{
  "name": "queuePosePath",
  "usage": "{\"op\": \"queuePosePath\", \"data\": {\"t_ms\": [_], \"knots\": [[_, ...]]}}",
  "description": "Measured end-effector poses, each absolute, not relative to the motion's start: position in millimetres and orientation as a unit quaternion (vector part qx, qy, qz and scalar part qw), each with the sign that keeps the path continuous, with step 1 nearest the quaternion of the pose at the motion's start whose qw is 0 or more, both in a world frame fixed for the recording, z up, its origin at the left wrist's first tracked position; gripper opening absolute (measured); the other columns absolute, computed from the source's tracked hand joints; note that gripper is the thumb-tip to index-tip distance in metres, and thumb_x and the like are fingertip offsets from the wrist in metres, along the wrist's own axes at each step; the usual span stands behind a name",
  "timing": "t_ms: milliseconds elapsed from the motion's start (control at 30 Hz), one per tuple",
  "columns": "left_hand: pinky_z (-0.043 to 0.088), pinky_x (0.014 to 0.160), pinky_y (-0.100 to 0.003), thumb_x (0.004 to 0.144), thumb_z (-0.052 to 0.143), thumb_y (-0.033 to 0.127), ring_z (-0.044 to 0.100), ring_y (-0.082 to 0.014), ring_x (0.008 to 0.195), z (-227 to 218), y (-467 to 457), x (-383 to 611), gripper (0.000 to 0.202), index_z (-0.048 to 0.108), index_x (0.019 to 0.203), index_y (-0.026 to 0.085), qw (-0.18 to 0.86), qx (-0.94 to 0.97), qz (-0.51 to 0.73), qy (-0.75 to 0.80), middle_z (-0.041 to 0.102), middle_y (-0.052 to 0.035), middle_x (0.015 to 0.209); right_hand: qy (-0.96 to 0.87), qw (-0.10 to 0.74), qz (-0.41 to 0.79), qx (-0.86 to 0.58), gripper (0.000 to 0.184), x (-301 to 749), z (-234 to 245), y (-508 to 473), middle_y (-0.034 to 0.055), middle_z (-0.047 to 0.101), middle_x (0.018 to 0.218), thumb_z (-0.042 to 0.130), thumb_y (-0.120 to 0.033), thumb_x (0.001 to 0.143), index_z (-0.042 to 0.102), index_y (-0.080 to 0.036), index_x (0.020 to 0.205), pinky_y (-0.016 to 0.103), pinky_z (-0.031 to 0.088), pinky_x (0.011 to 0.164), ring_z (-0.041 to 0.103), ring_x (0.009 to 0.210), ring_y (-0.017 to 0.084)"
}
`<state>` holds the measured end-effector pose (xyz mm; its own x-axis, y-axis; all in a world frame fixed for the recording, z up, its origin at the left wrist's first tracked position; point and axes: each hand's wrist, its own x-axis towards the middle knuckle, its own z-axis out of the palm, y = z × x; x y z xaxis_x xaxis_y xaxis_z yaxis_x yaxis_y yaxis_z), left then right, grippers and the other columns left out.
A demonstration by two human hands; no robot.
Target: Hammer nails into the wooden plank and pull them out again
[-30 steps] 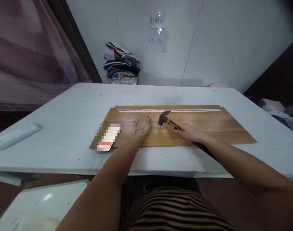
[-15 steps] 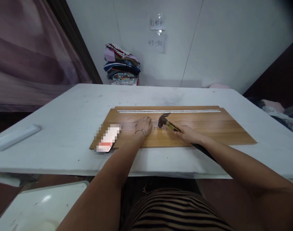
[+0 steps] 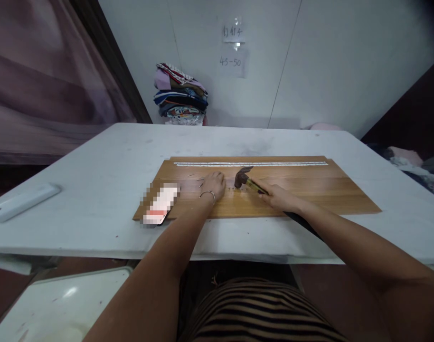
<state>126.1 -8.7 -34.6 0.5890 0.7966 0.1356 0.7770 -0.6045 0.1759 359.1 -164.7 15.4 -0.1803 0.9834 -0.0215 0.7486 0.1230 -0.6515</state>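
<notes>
A long wooden board (image 3: pixel 309 187) lies across the white table (image 3: pixel 106 161). My right hand (image 3: pixel 279 197) is closed round the handle of a hammer (image 3: pixel 242 177), whose dark head rests low over the board near a row of small nails. My left hand (image 3: pixel 214 184), with a bracelet at the wrist, lies on the board just left of the hammer head, its fingers curled together at something too small to name. A few loose nails (image 3: pixel 199 179) lie left of that hand. A thin metal strip (image 3: pixel 250 164) runs along the board's far edge.
A blurred flat object (image 3: pixel 160 204) lies on the board's left end. A white bar-shaped item (image 3: pixel 21 202) sits at the table's left edge. Folded clothes (image 3: pixel 180 95) are stacked against the back wall. A white stool or tray (image 3: pixel 60 304) stands below at the left.
The hammer head dropped from slightly raised to low over the board beside my left hand. My left hand stayed in place.
</notes>
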Motion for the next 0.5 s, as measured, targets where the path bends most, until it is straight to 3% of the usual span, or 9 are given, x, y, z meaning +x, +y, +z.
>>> {"op": "queuePosePath", "data": {"t_ms": [233,500], "knots": [[0.049,0.102,-0.040,0.099,0.046,0.018,0.065,-0.0275,0.114,-34,-8,127,0.027,0.072,0.105,0.016,0.051,0.891,0.097,0.440,0.074,-0.0151,0.118,-0.736,0.215,0.255,-0.590,0.077,360,12,-163,0.0044,0.059,0.157,0.053,-0.020,0.094,0.036,-0.033,0.168,0.052,0.047,0.117,0.061,0.138,0.030],[0.048,0.105,-0.039,0.100,0.047,0.019,0.064,-0.0269,0.117,-36,-8,126,0.026,0.073,0.106,0.018,0.042,0.892,0.100,0.439,0.073,-0.0142,0.120,-0.723,0.225,0.278,-0.592,0.076,359,23,-167,0.0041,0.060,0.156,0.052,-0.021,0.095,0.036,-0.032,0.168,0.050,0.052,0.110,0.065,0.132,0.030]]}}
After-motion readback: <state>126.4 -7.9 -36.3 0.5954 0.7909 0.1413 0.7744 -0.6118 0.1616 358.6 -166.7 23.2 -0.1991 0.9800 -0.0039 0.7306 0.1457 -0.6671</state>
